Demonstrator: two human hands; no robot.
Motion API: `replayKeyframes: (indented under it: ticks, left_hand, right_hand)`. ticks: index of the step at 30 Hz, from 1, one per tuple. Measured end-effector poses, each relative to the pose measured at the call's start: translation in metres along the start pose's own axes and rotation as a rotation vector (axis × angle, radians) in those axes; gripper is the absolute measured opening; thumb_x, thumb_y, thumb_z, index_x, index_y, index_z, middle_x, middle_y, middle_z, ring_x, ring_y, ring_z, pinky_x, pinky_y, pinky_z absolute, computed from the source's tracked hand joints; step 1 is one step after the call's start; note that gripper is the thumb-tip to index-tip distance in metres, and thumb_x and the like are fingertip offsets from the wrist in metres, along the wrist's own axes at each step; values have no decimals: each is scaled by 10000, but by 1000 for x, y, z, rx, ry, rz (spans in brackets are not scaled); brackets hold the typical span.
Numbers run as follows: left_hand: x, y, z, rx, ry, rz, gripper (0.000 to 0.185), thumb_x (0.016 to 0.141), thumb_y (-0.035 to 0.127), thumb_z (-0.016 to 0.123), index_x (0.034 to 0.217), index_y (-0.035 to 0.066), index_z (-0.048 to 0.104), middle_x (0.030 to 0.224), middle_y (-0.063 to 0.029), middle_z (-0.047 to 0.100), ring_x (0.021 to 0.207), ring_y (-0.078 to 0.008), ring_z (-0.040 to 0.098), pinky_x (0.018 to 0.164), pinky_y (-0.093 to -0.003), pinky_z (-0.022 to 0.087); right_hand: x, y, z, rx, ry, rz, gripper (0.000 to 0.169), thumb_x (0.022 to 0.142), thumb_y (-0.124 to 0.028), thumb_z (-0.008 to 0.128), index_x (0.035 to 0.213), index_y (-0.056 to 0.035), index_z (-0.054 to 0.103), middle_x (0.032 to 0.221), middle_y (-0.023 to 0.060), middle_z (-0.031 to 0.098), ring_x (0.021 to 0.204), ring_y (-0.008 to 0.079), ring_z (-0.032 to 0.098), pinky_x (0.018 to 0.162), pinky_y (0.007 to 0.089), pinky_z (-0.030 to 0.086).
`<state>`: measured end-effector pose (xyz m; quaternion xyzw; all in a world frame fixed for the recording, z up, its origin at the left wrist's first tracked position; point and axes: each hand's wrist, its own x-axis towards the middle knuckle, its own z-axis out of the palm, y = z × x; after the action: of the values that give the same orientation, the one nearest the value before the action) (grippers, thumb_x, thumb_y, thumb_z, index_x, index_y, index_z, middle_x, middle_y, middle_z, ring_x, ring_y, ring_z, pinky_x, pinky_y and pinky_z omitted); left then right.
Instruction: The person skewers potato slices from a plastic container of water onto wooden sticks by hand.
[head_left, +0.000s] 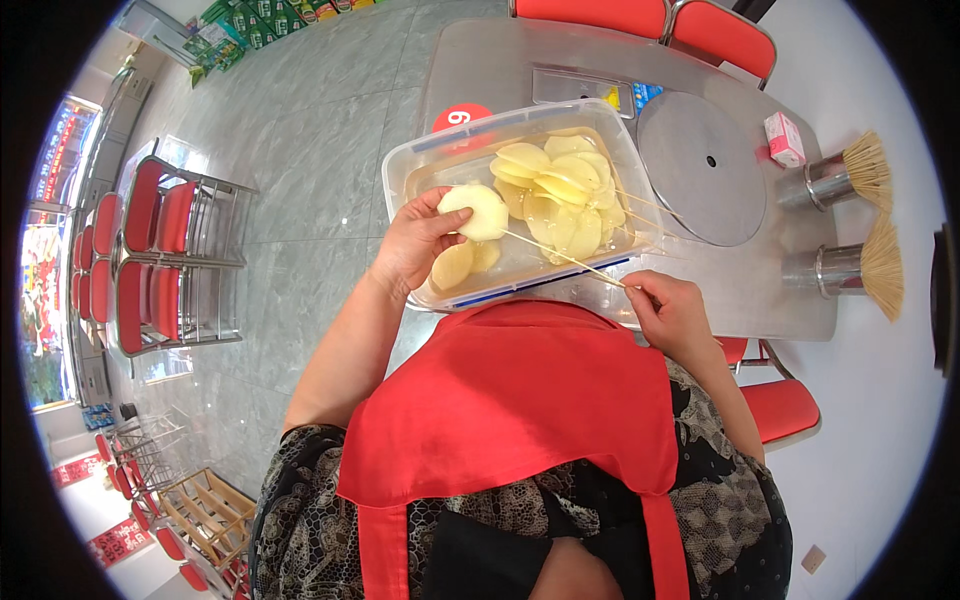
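Observation:
My left hand (424, 236) pinches a round, pale potato slice (476, 211), thumb on its face, above the left part of a clear plastic tub (510, 277). From the right, my right hand (671, 307) grips a thin bamboo skewer (562, 259) near its end. The skewer's other end meets the slice's edge; how deep it goes in cannot be seen. Inside the tub, a heap of potato slices (562, 176) lies at the right, with skewers (649, 202) sticking out over the rim. A few loose slices (454, 266) rest below my left hand.
The tub sits on a metal table (487, 60). Beyond it are a round metal disc (697, 165) and a tissue pack (784, 139). Two metal cylinders (825, 184) at the right hold bundles of skewers (874, 172). Red chairs (724, 41) flank the table.

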<state>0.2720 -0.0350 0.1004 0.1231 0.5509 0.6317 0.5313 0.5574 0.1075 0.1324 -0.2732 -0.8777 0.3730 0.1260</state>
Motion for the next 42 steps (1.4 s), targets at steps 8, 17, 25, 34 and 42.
replayKeyframes:
  ticks: [8, 17, 25, 34, 42]
  left_hand:
    - [-5, -5, 7, 12, 52, 17, 224, 847, 94, 615, 1062, 36, 592, 975, -42, 641, 866, -127, 609, 714, -253, 500]
    - [5, -3, -1, 472, -24, 92, 200, 845, 99, 599, 998, -26, 626, 873, -65, 652, 745, -117, 601, 686, -254, 490]
    - [50, -61, -23, 1443, -177, 230, 308, 801, 176, 594, 1065, 17, 615, 994, -163, 636, 958, -276, 599, 832, -357, 476]
    - [69, -46, 0, 1806, -377, -242, 327, 711, 294, 615, 918, 45, 661, 908, -154, 648, 901, -291, 600, 801, -361, 480]
    - [58, -9, -46, 1163, -223, -196, 366, 738, 326, 639, 950, 28, 649, 957, -160, 647, 925, -286, 604, 797, -353, 472]
  right_hand:
    - [-5, -2, 0, -55, 25, -31, 81, 793, -58, 574, 854, -30, 619, 749, 138, 631, 656, 301, 616, 580, 339, 483]
    - [-7, -1, 0, -77, 72, 39, 86, 805, -75, 563, 865, -37, 611, 688, 154, 612, 610, 315, 603, 541, 358, 461]
    - [-13, 12, 1, -44, 16, 78, 91, 802, -90, 577, 876, -49, 613, 642, 146, 600, 577, 305, 595, 518, 346, 449]
    - [-18, 29, 7, 5, -38, 76, 79, 790, -82, 599, 866, -63, 608, 657, 127, 610, 567, 284, 601, 504, 333, 457]
    - [-14, 37, 16, 36, -33, 27, 69, 792, -84, 603, 857, -62, 606, 680, 125, 617, 572, 293, 600, 511, 339, 463]
